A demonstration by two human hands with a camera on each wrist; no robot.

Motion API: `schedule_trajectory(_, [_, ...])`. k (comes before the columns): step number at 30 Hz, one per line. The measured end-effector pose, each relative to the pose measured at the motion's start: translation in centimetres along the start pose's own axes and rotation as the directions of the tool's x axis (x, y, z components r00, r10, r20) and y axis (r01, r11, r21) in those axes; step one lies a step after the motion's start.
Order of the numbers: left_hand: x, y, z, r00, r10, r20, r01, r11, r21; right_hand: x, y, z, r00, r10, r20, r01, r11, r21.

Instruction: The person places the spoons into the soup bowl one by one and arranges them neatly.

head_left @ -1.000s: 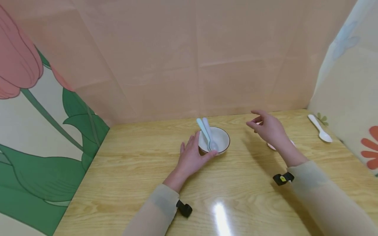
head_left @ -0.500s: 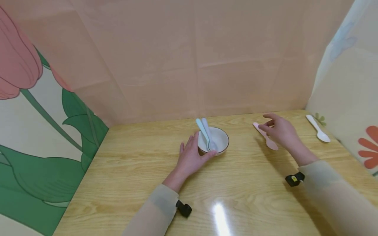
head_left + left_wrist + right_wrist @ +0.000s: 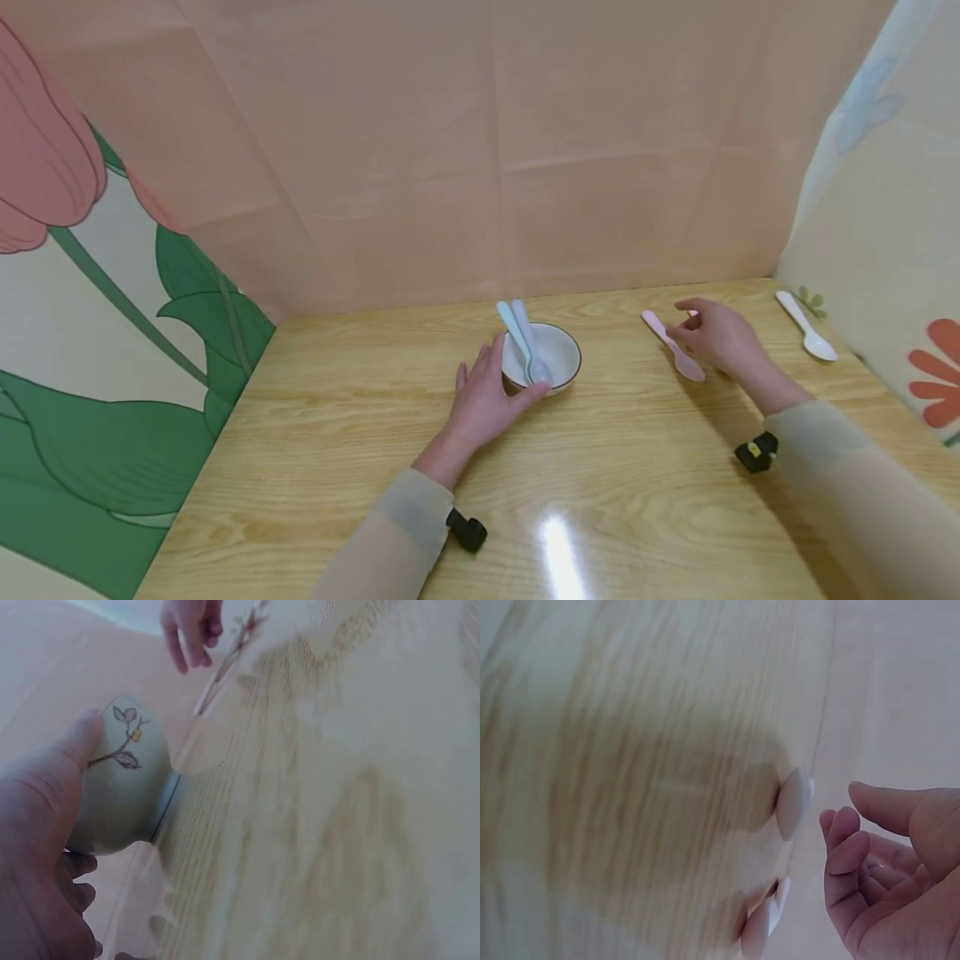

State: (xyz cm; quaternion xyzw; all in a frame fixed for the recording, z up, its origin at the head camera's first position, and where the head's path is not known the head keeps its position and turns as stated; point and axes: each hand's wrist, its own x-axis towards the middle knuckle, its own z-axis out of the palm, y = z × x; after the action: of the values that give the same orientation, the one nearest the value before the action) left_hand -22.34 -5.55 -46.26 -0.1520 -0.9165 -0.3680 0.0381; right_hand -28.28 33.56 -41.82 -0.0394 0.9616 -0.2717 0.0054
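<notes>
Pink, long-handled spoon [image 3: 688, 367] comes into view as the right hand [image 3: 720, 333] shifts sideways

Over the last second the right hand has moved toward the person's right across the light, wood-grained counter [image 3: 360, 400], uncovering the spoon that it largely hid. That spoon now lies on the wood with its whole length in sight, just beside the thumb; whether they touch, I cannot tell. A pale, narrow tip [image 3: 693, 313] shows past the fingers, probably the handle end of another spoon mostly hidden by the hand. This right grip is partly curled, with a gap between thumb and forefinger in the right wrist view, and nothing visible is in it.

The left hand [image 3: 483, 408] hasn't noticeably moved. Its grip is closed around the side of a small, round, brown-rimmed bowl [image 3: 561, 350], thumb at the near side and fingers beyond. A light-blue, slim spoon [image 3: 515, 333] and a lilac, slim spoon [image 3: 540, 372] lean together in that bowl, handles jutting over the far rim.

To judge by this, the shift turns attention to the spoons on the counter while the bowl is kept steady. One white, glossy spoon [image 3: 820, 347] lies farther right, well apart from the hand.
</notes>
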Motion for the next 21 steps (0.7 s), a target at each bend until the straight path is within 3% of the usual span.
schedule_trajectory(6, [-0.1,0.2,-0.1,1.000,-0.001,0.000,0.001,1.000,0.003,0.2,0.4,0.3,1.000,0.019,0.024,-0.019,1.000,-0.015])
schedule_trajectory(21, [0.1,-0.2,0.2,1.000,-0.001,-0.008,0.001,1.000,0.014,0.9,1.6,0.9,0.998,-0.044,0.035,0.046,0.997,-0.067])
